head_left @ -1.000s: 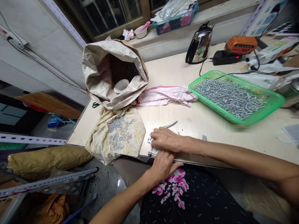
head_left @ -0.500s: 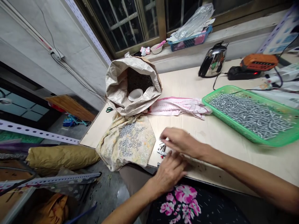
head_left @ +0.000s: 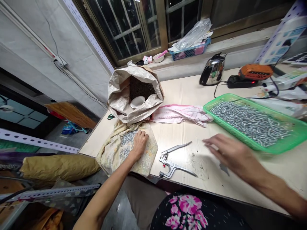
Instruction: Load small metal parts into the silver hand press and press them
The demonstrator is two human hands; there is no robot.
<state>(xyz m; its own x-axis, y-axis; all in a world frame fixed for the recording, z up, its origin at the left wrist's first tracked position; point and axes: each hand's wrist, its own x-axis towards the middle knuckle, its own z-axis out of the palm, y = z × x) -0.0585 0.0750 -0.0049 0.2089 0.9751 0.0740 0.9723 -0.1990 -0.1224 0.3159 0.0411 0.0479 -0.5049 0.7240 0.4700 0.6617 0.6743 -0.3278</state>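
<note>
My left hand [head_left: 139, 145] rests on a floral cloth [head_left: 151, 150], its fingers curled down at the edge of a pile of small metal pins [head_left: 126, 143]. Whatever lies under those fingertips is hidden. My right hand [head_left: 226, 153] is raised over the table to the right, blurred by motion, with its fingers bent toward the left. Between the hands a pair of snap pliers [head_left: 171, 167] lies on the table, silver handles spread, with a spring and a red part near the jaw. Nearest to the right hand stands a green basket [head_left: 249, 145] full of similar metal pins.
A large open sack [head_left: 115, 86] holds dark contents and a white bowl [head_left: 137, 102]. Beside it lies a pink-and-white cloth [head_left: 179, 114]. Farther back are a kettle [head_left: 213, 70] and an orange battery [head_left: 255, 72] on a charger. The table's front edge runs close to my lap.
My left hand has moved left from the pliers onto the pile on the cloth. My right hand has moved right, toward the basket. The pliers now lie uncovered.
</note>
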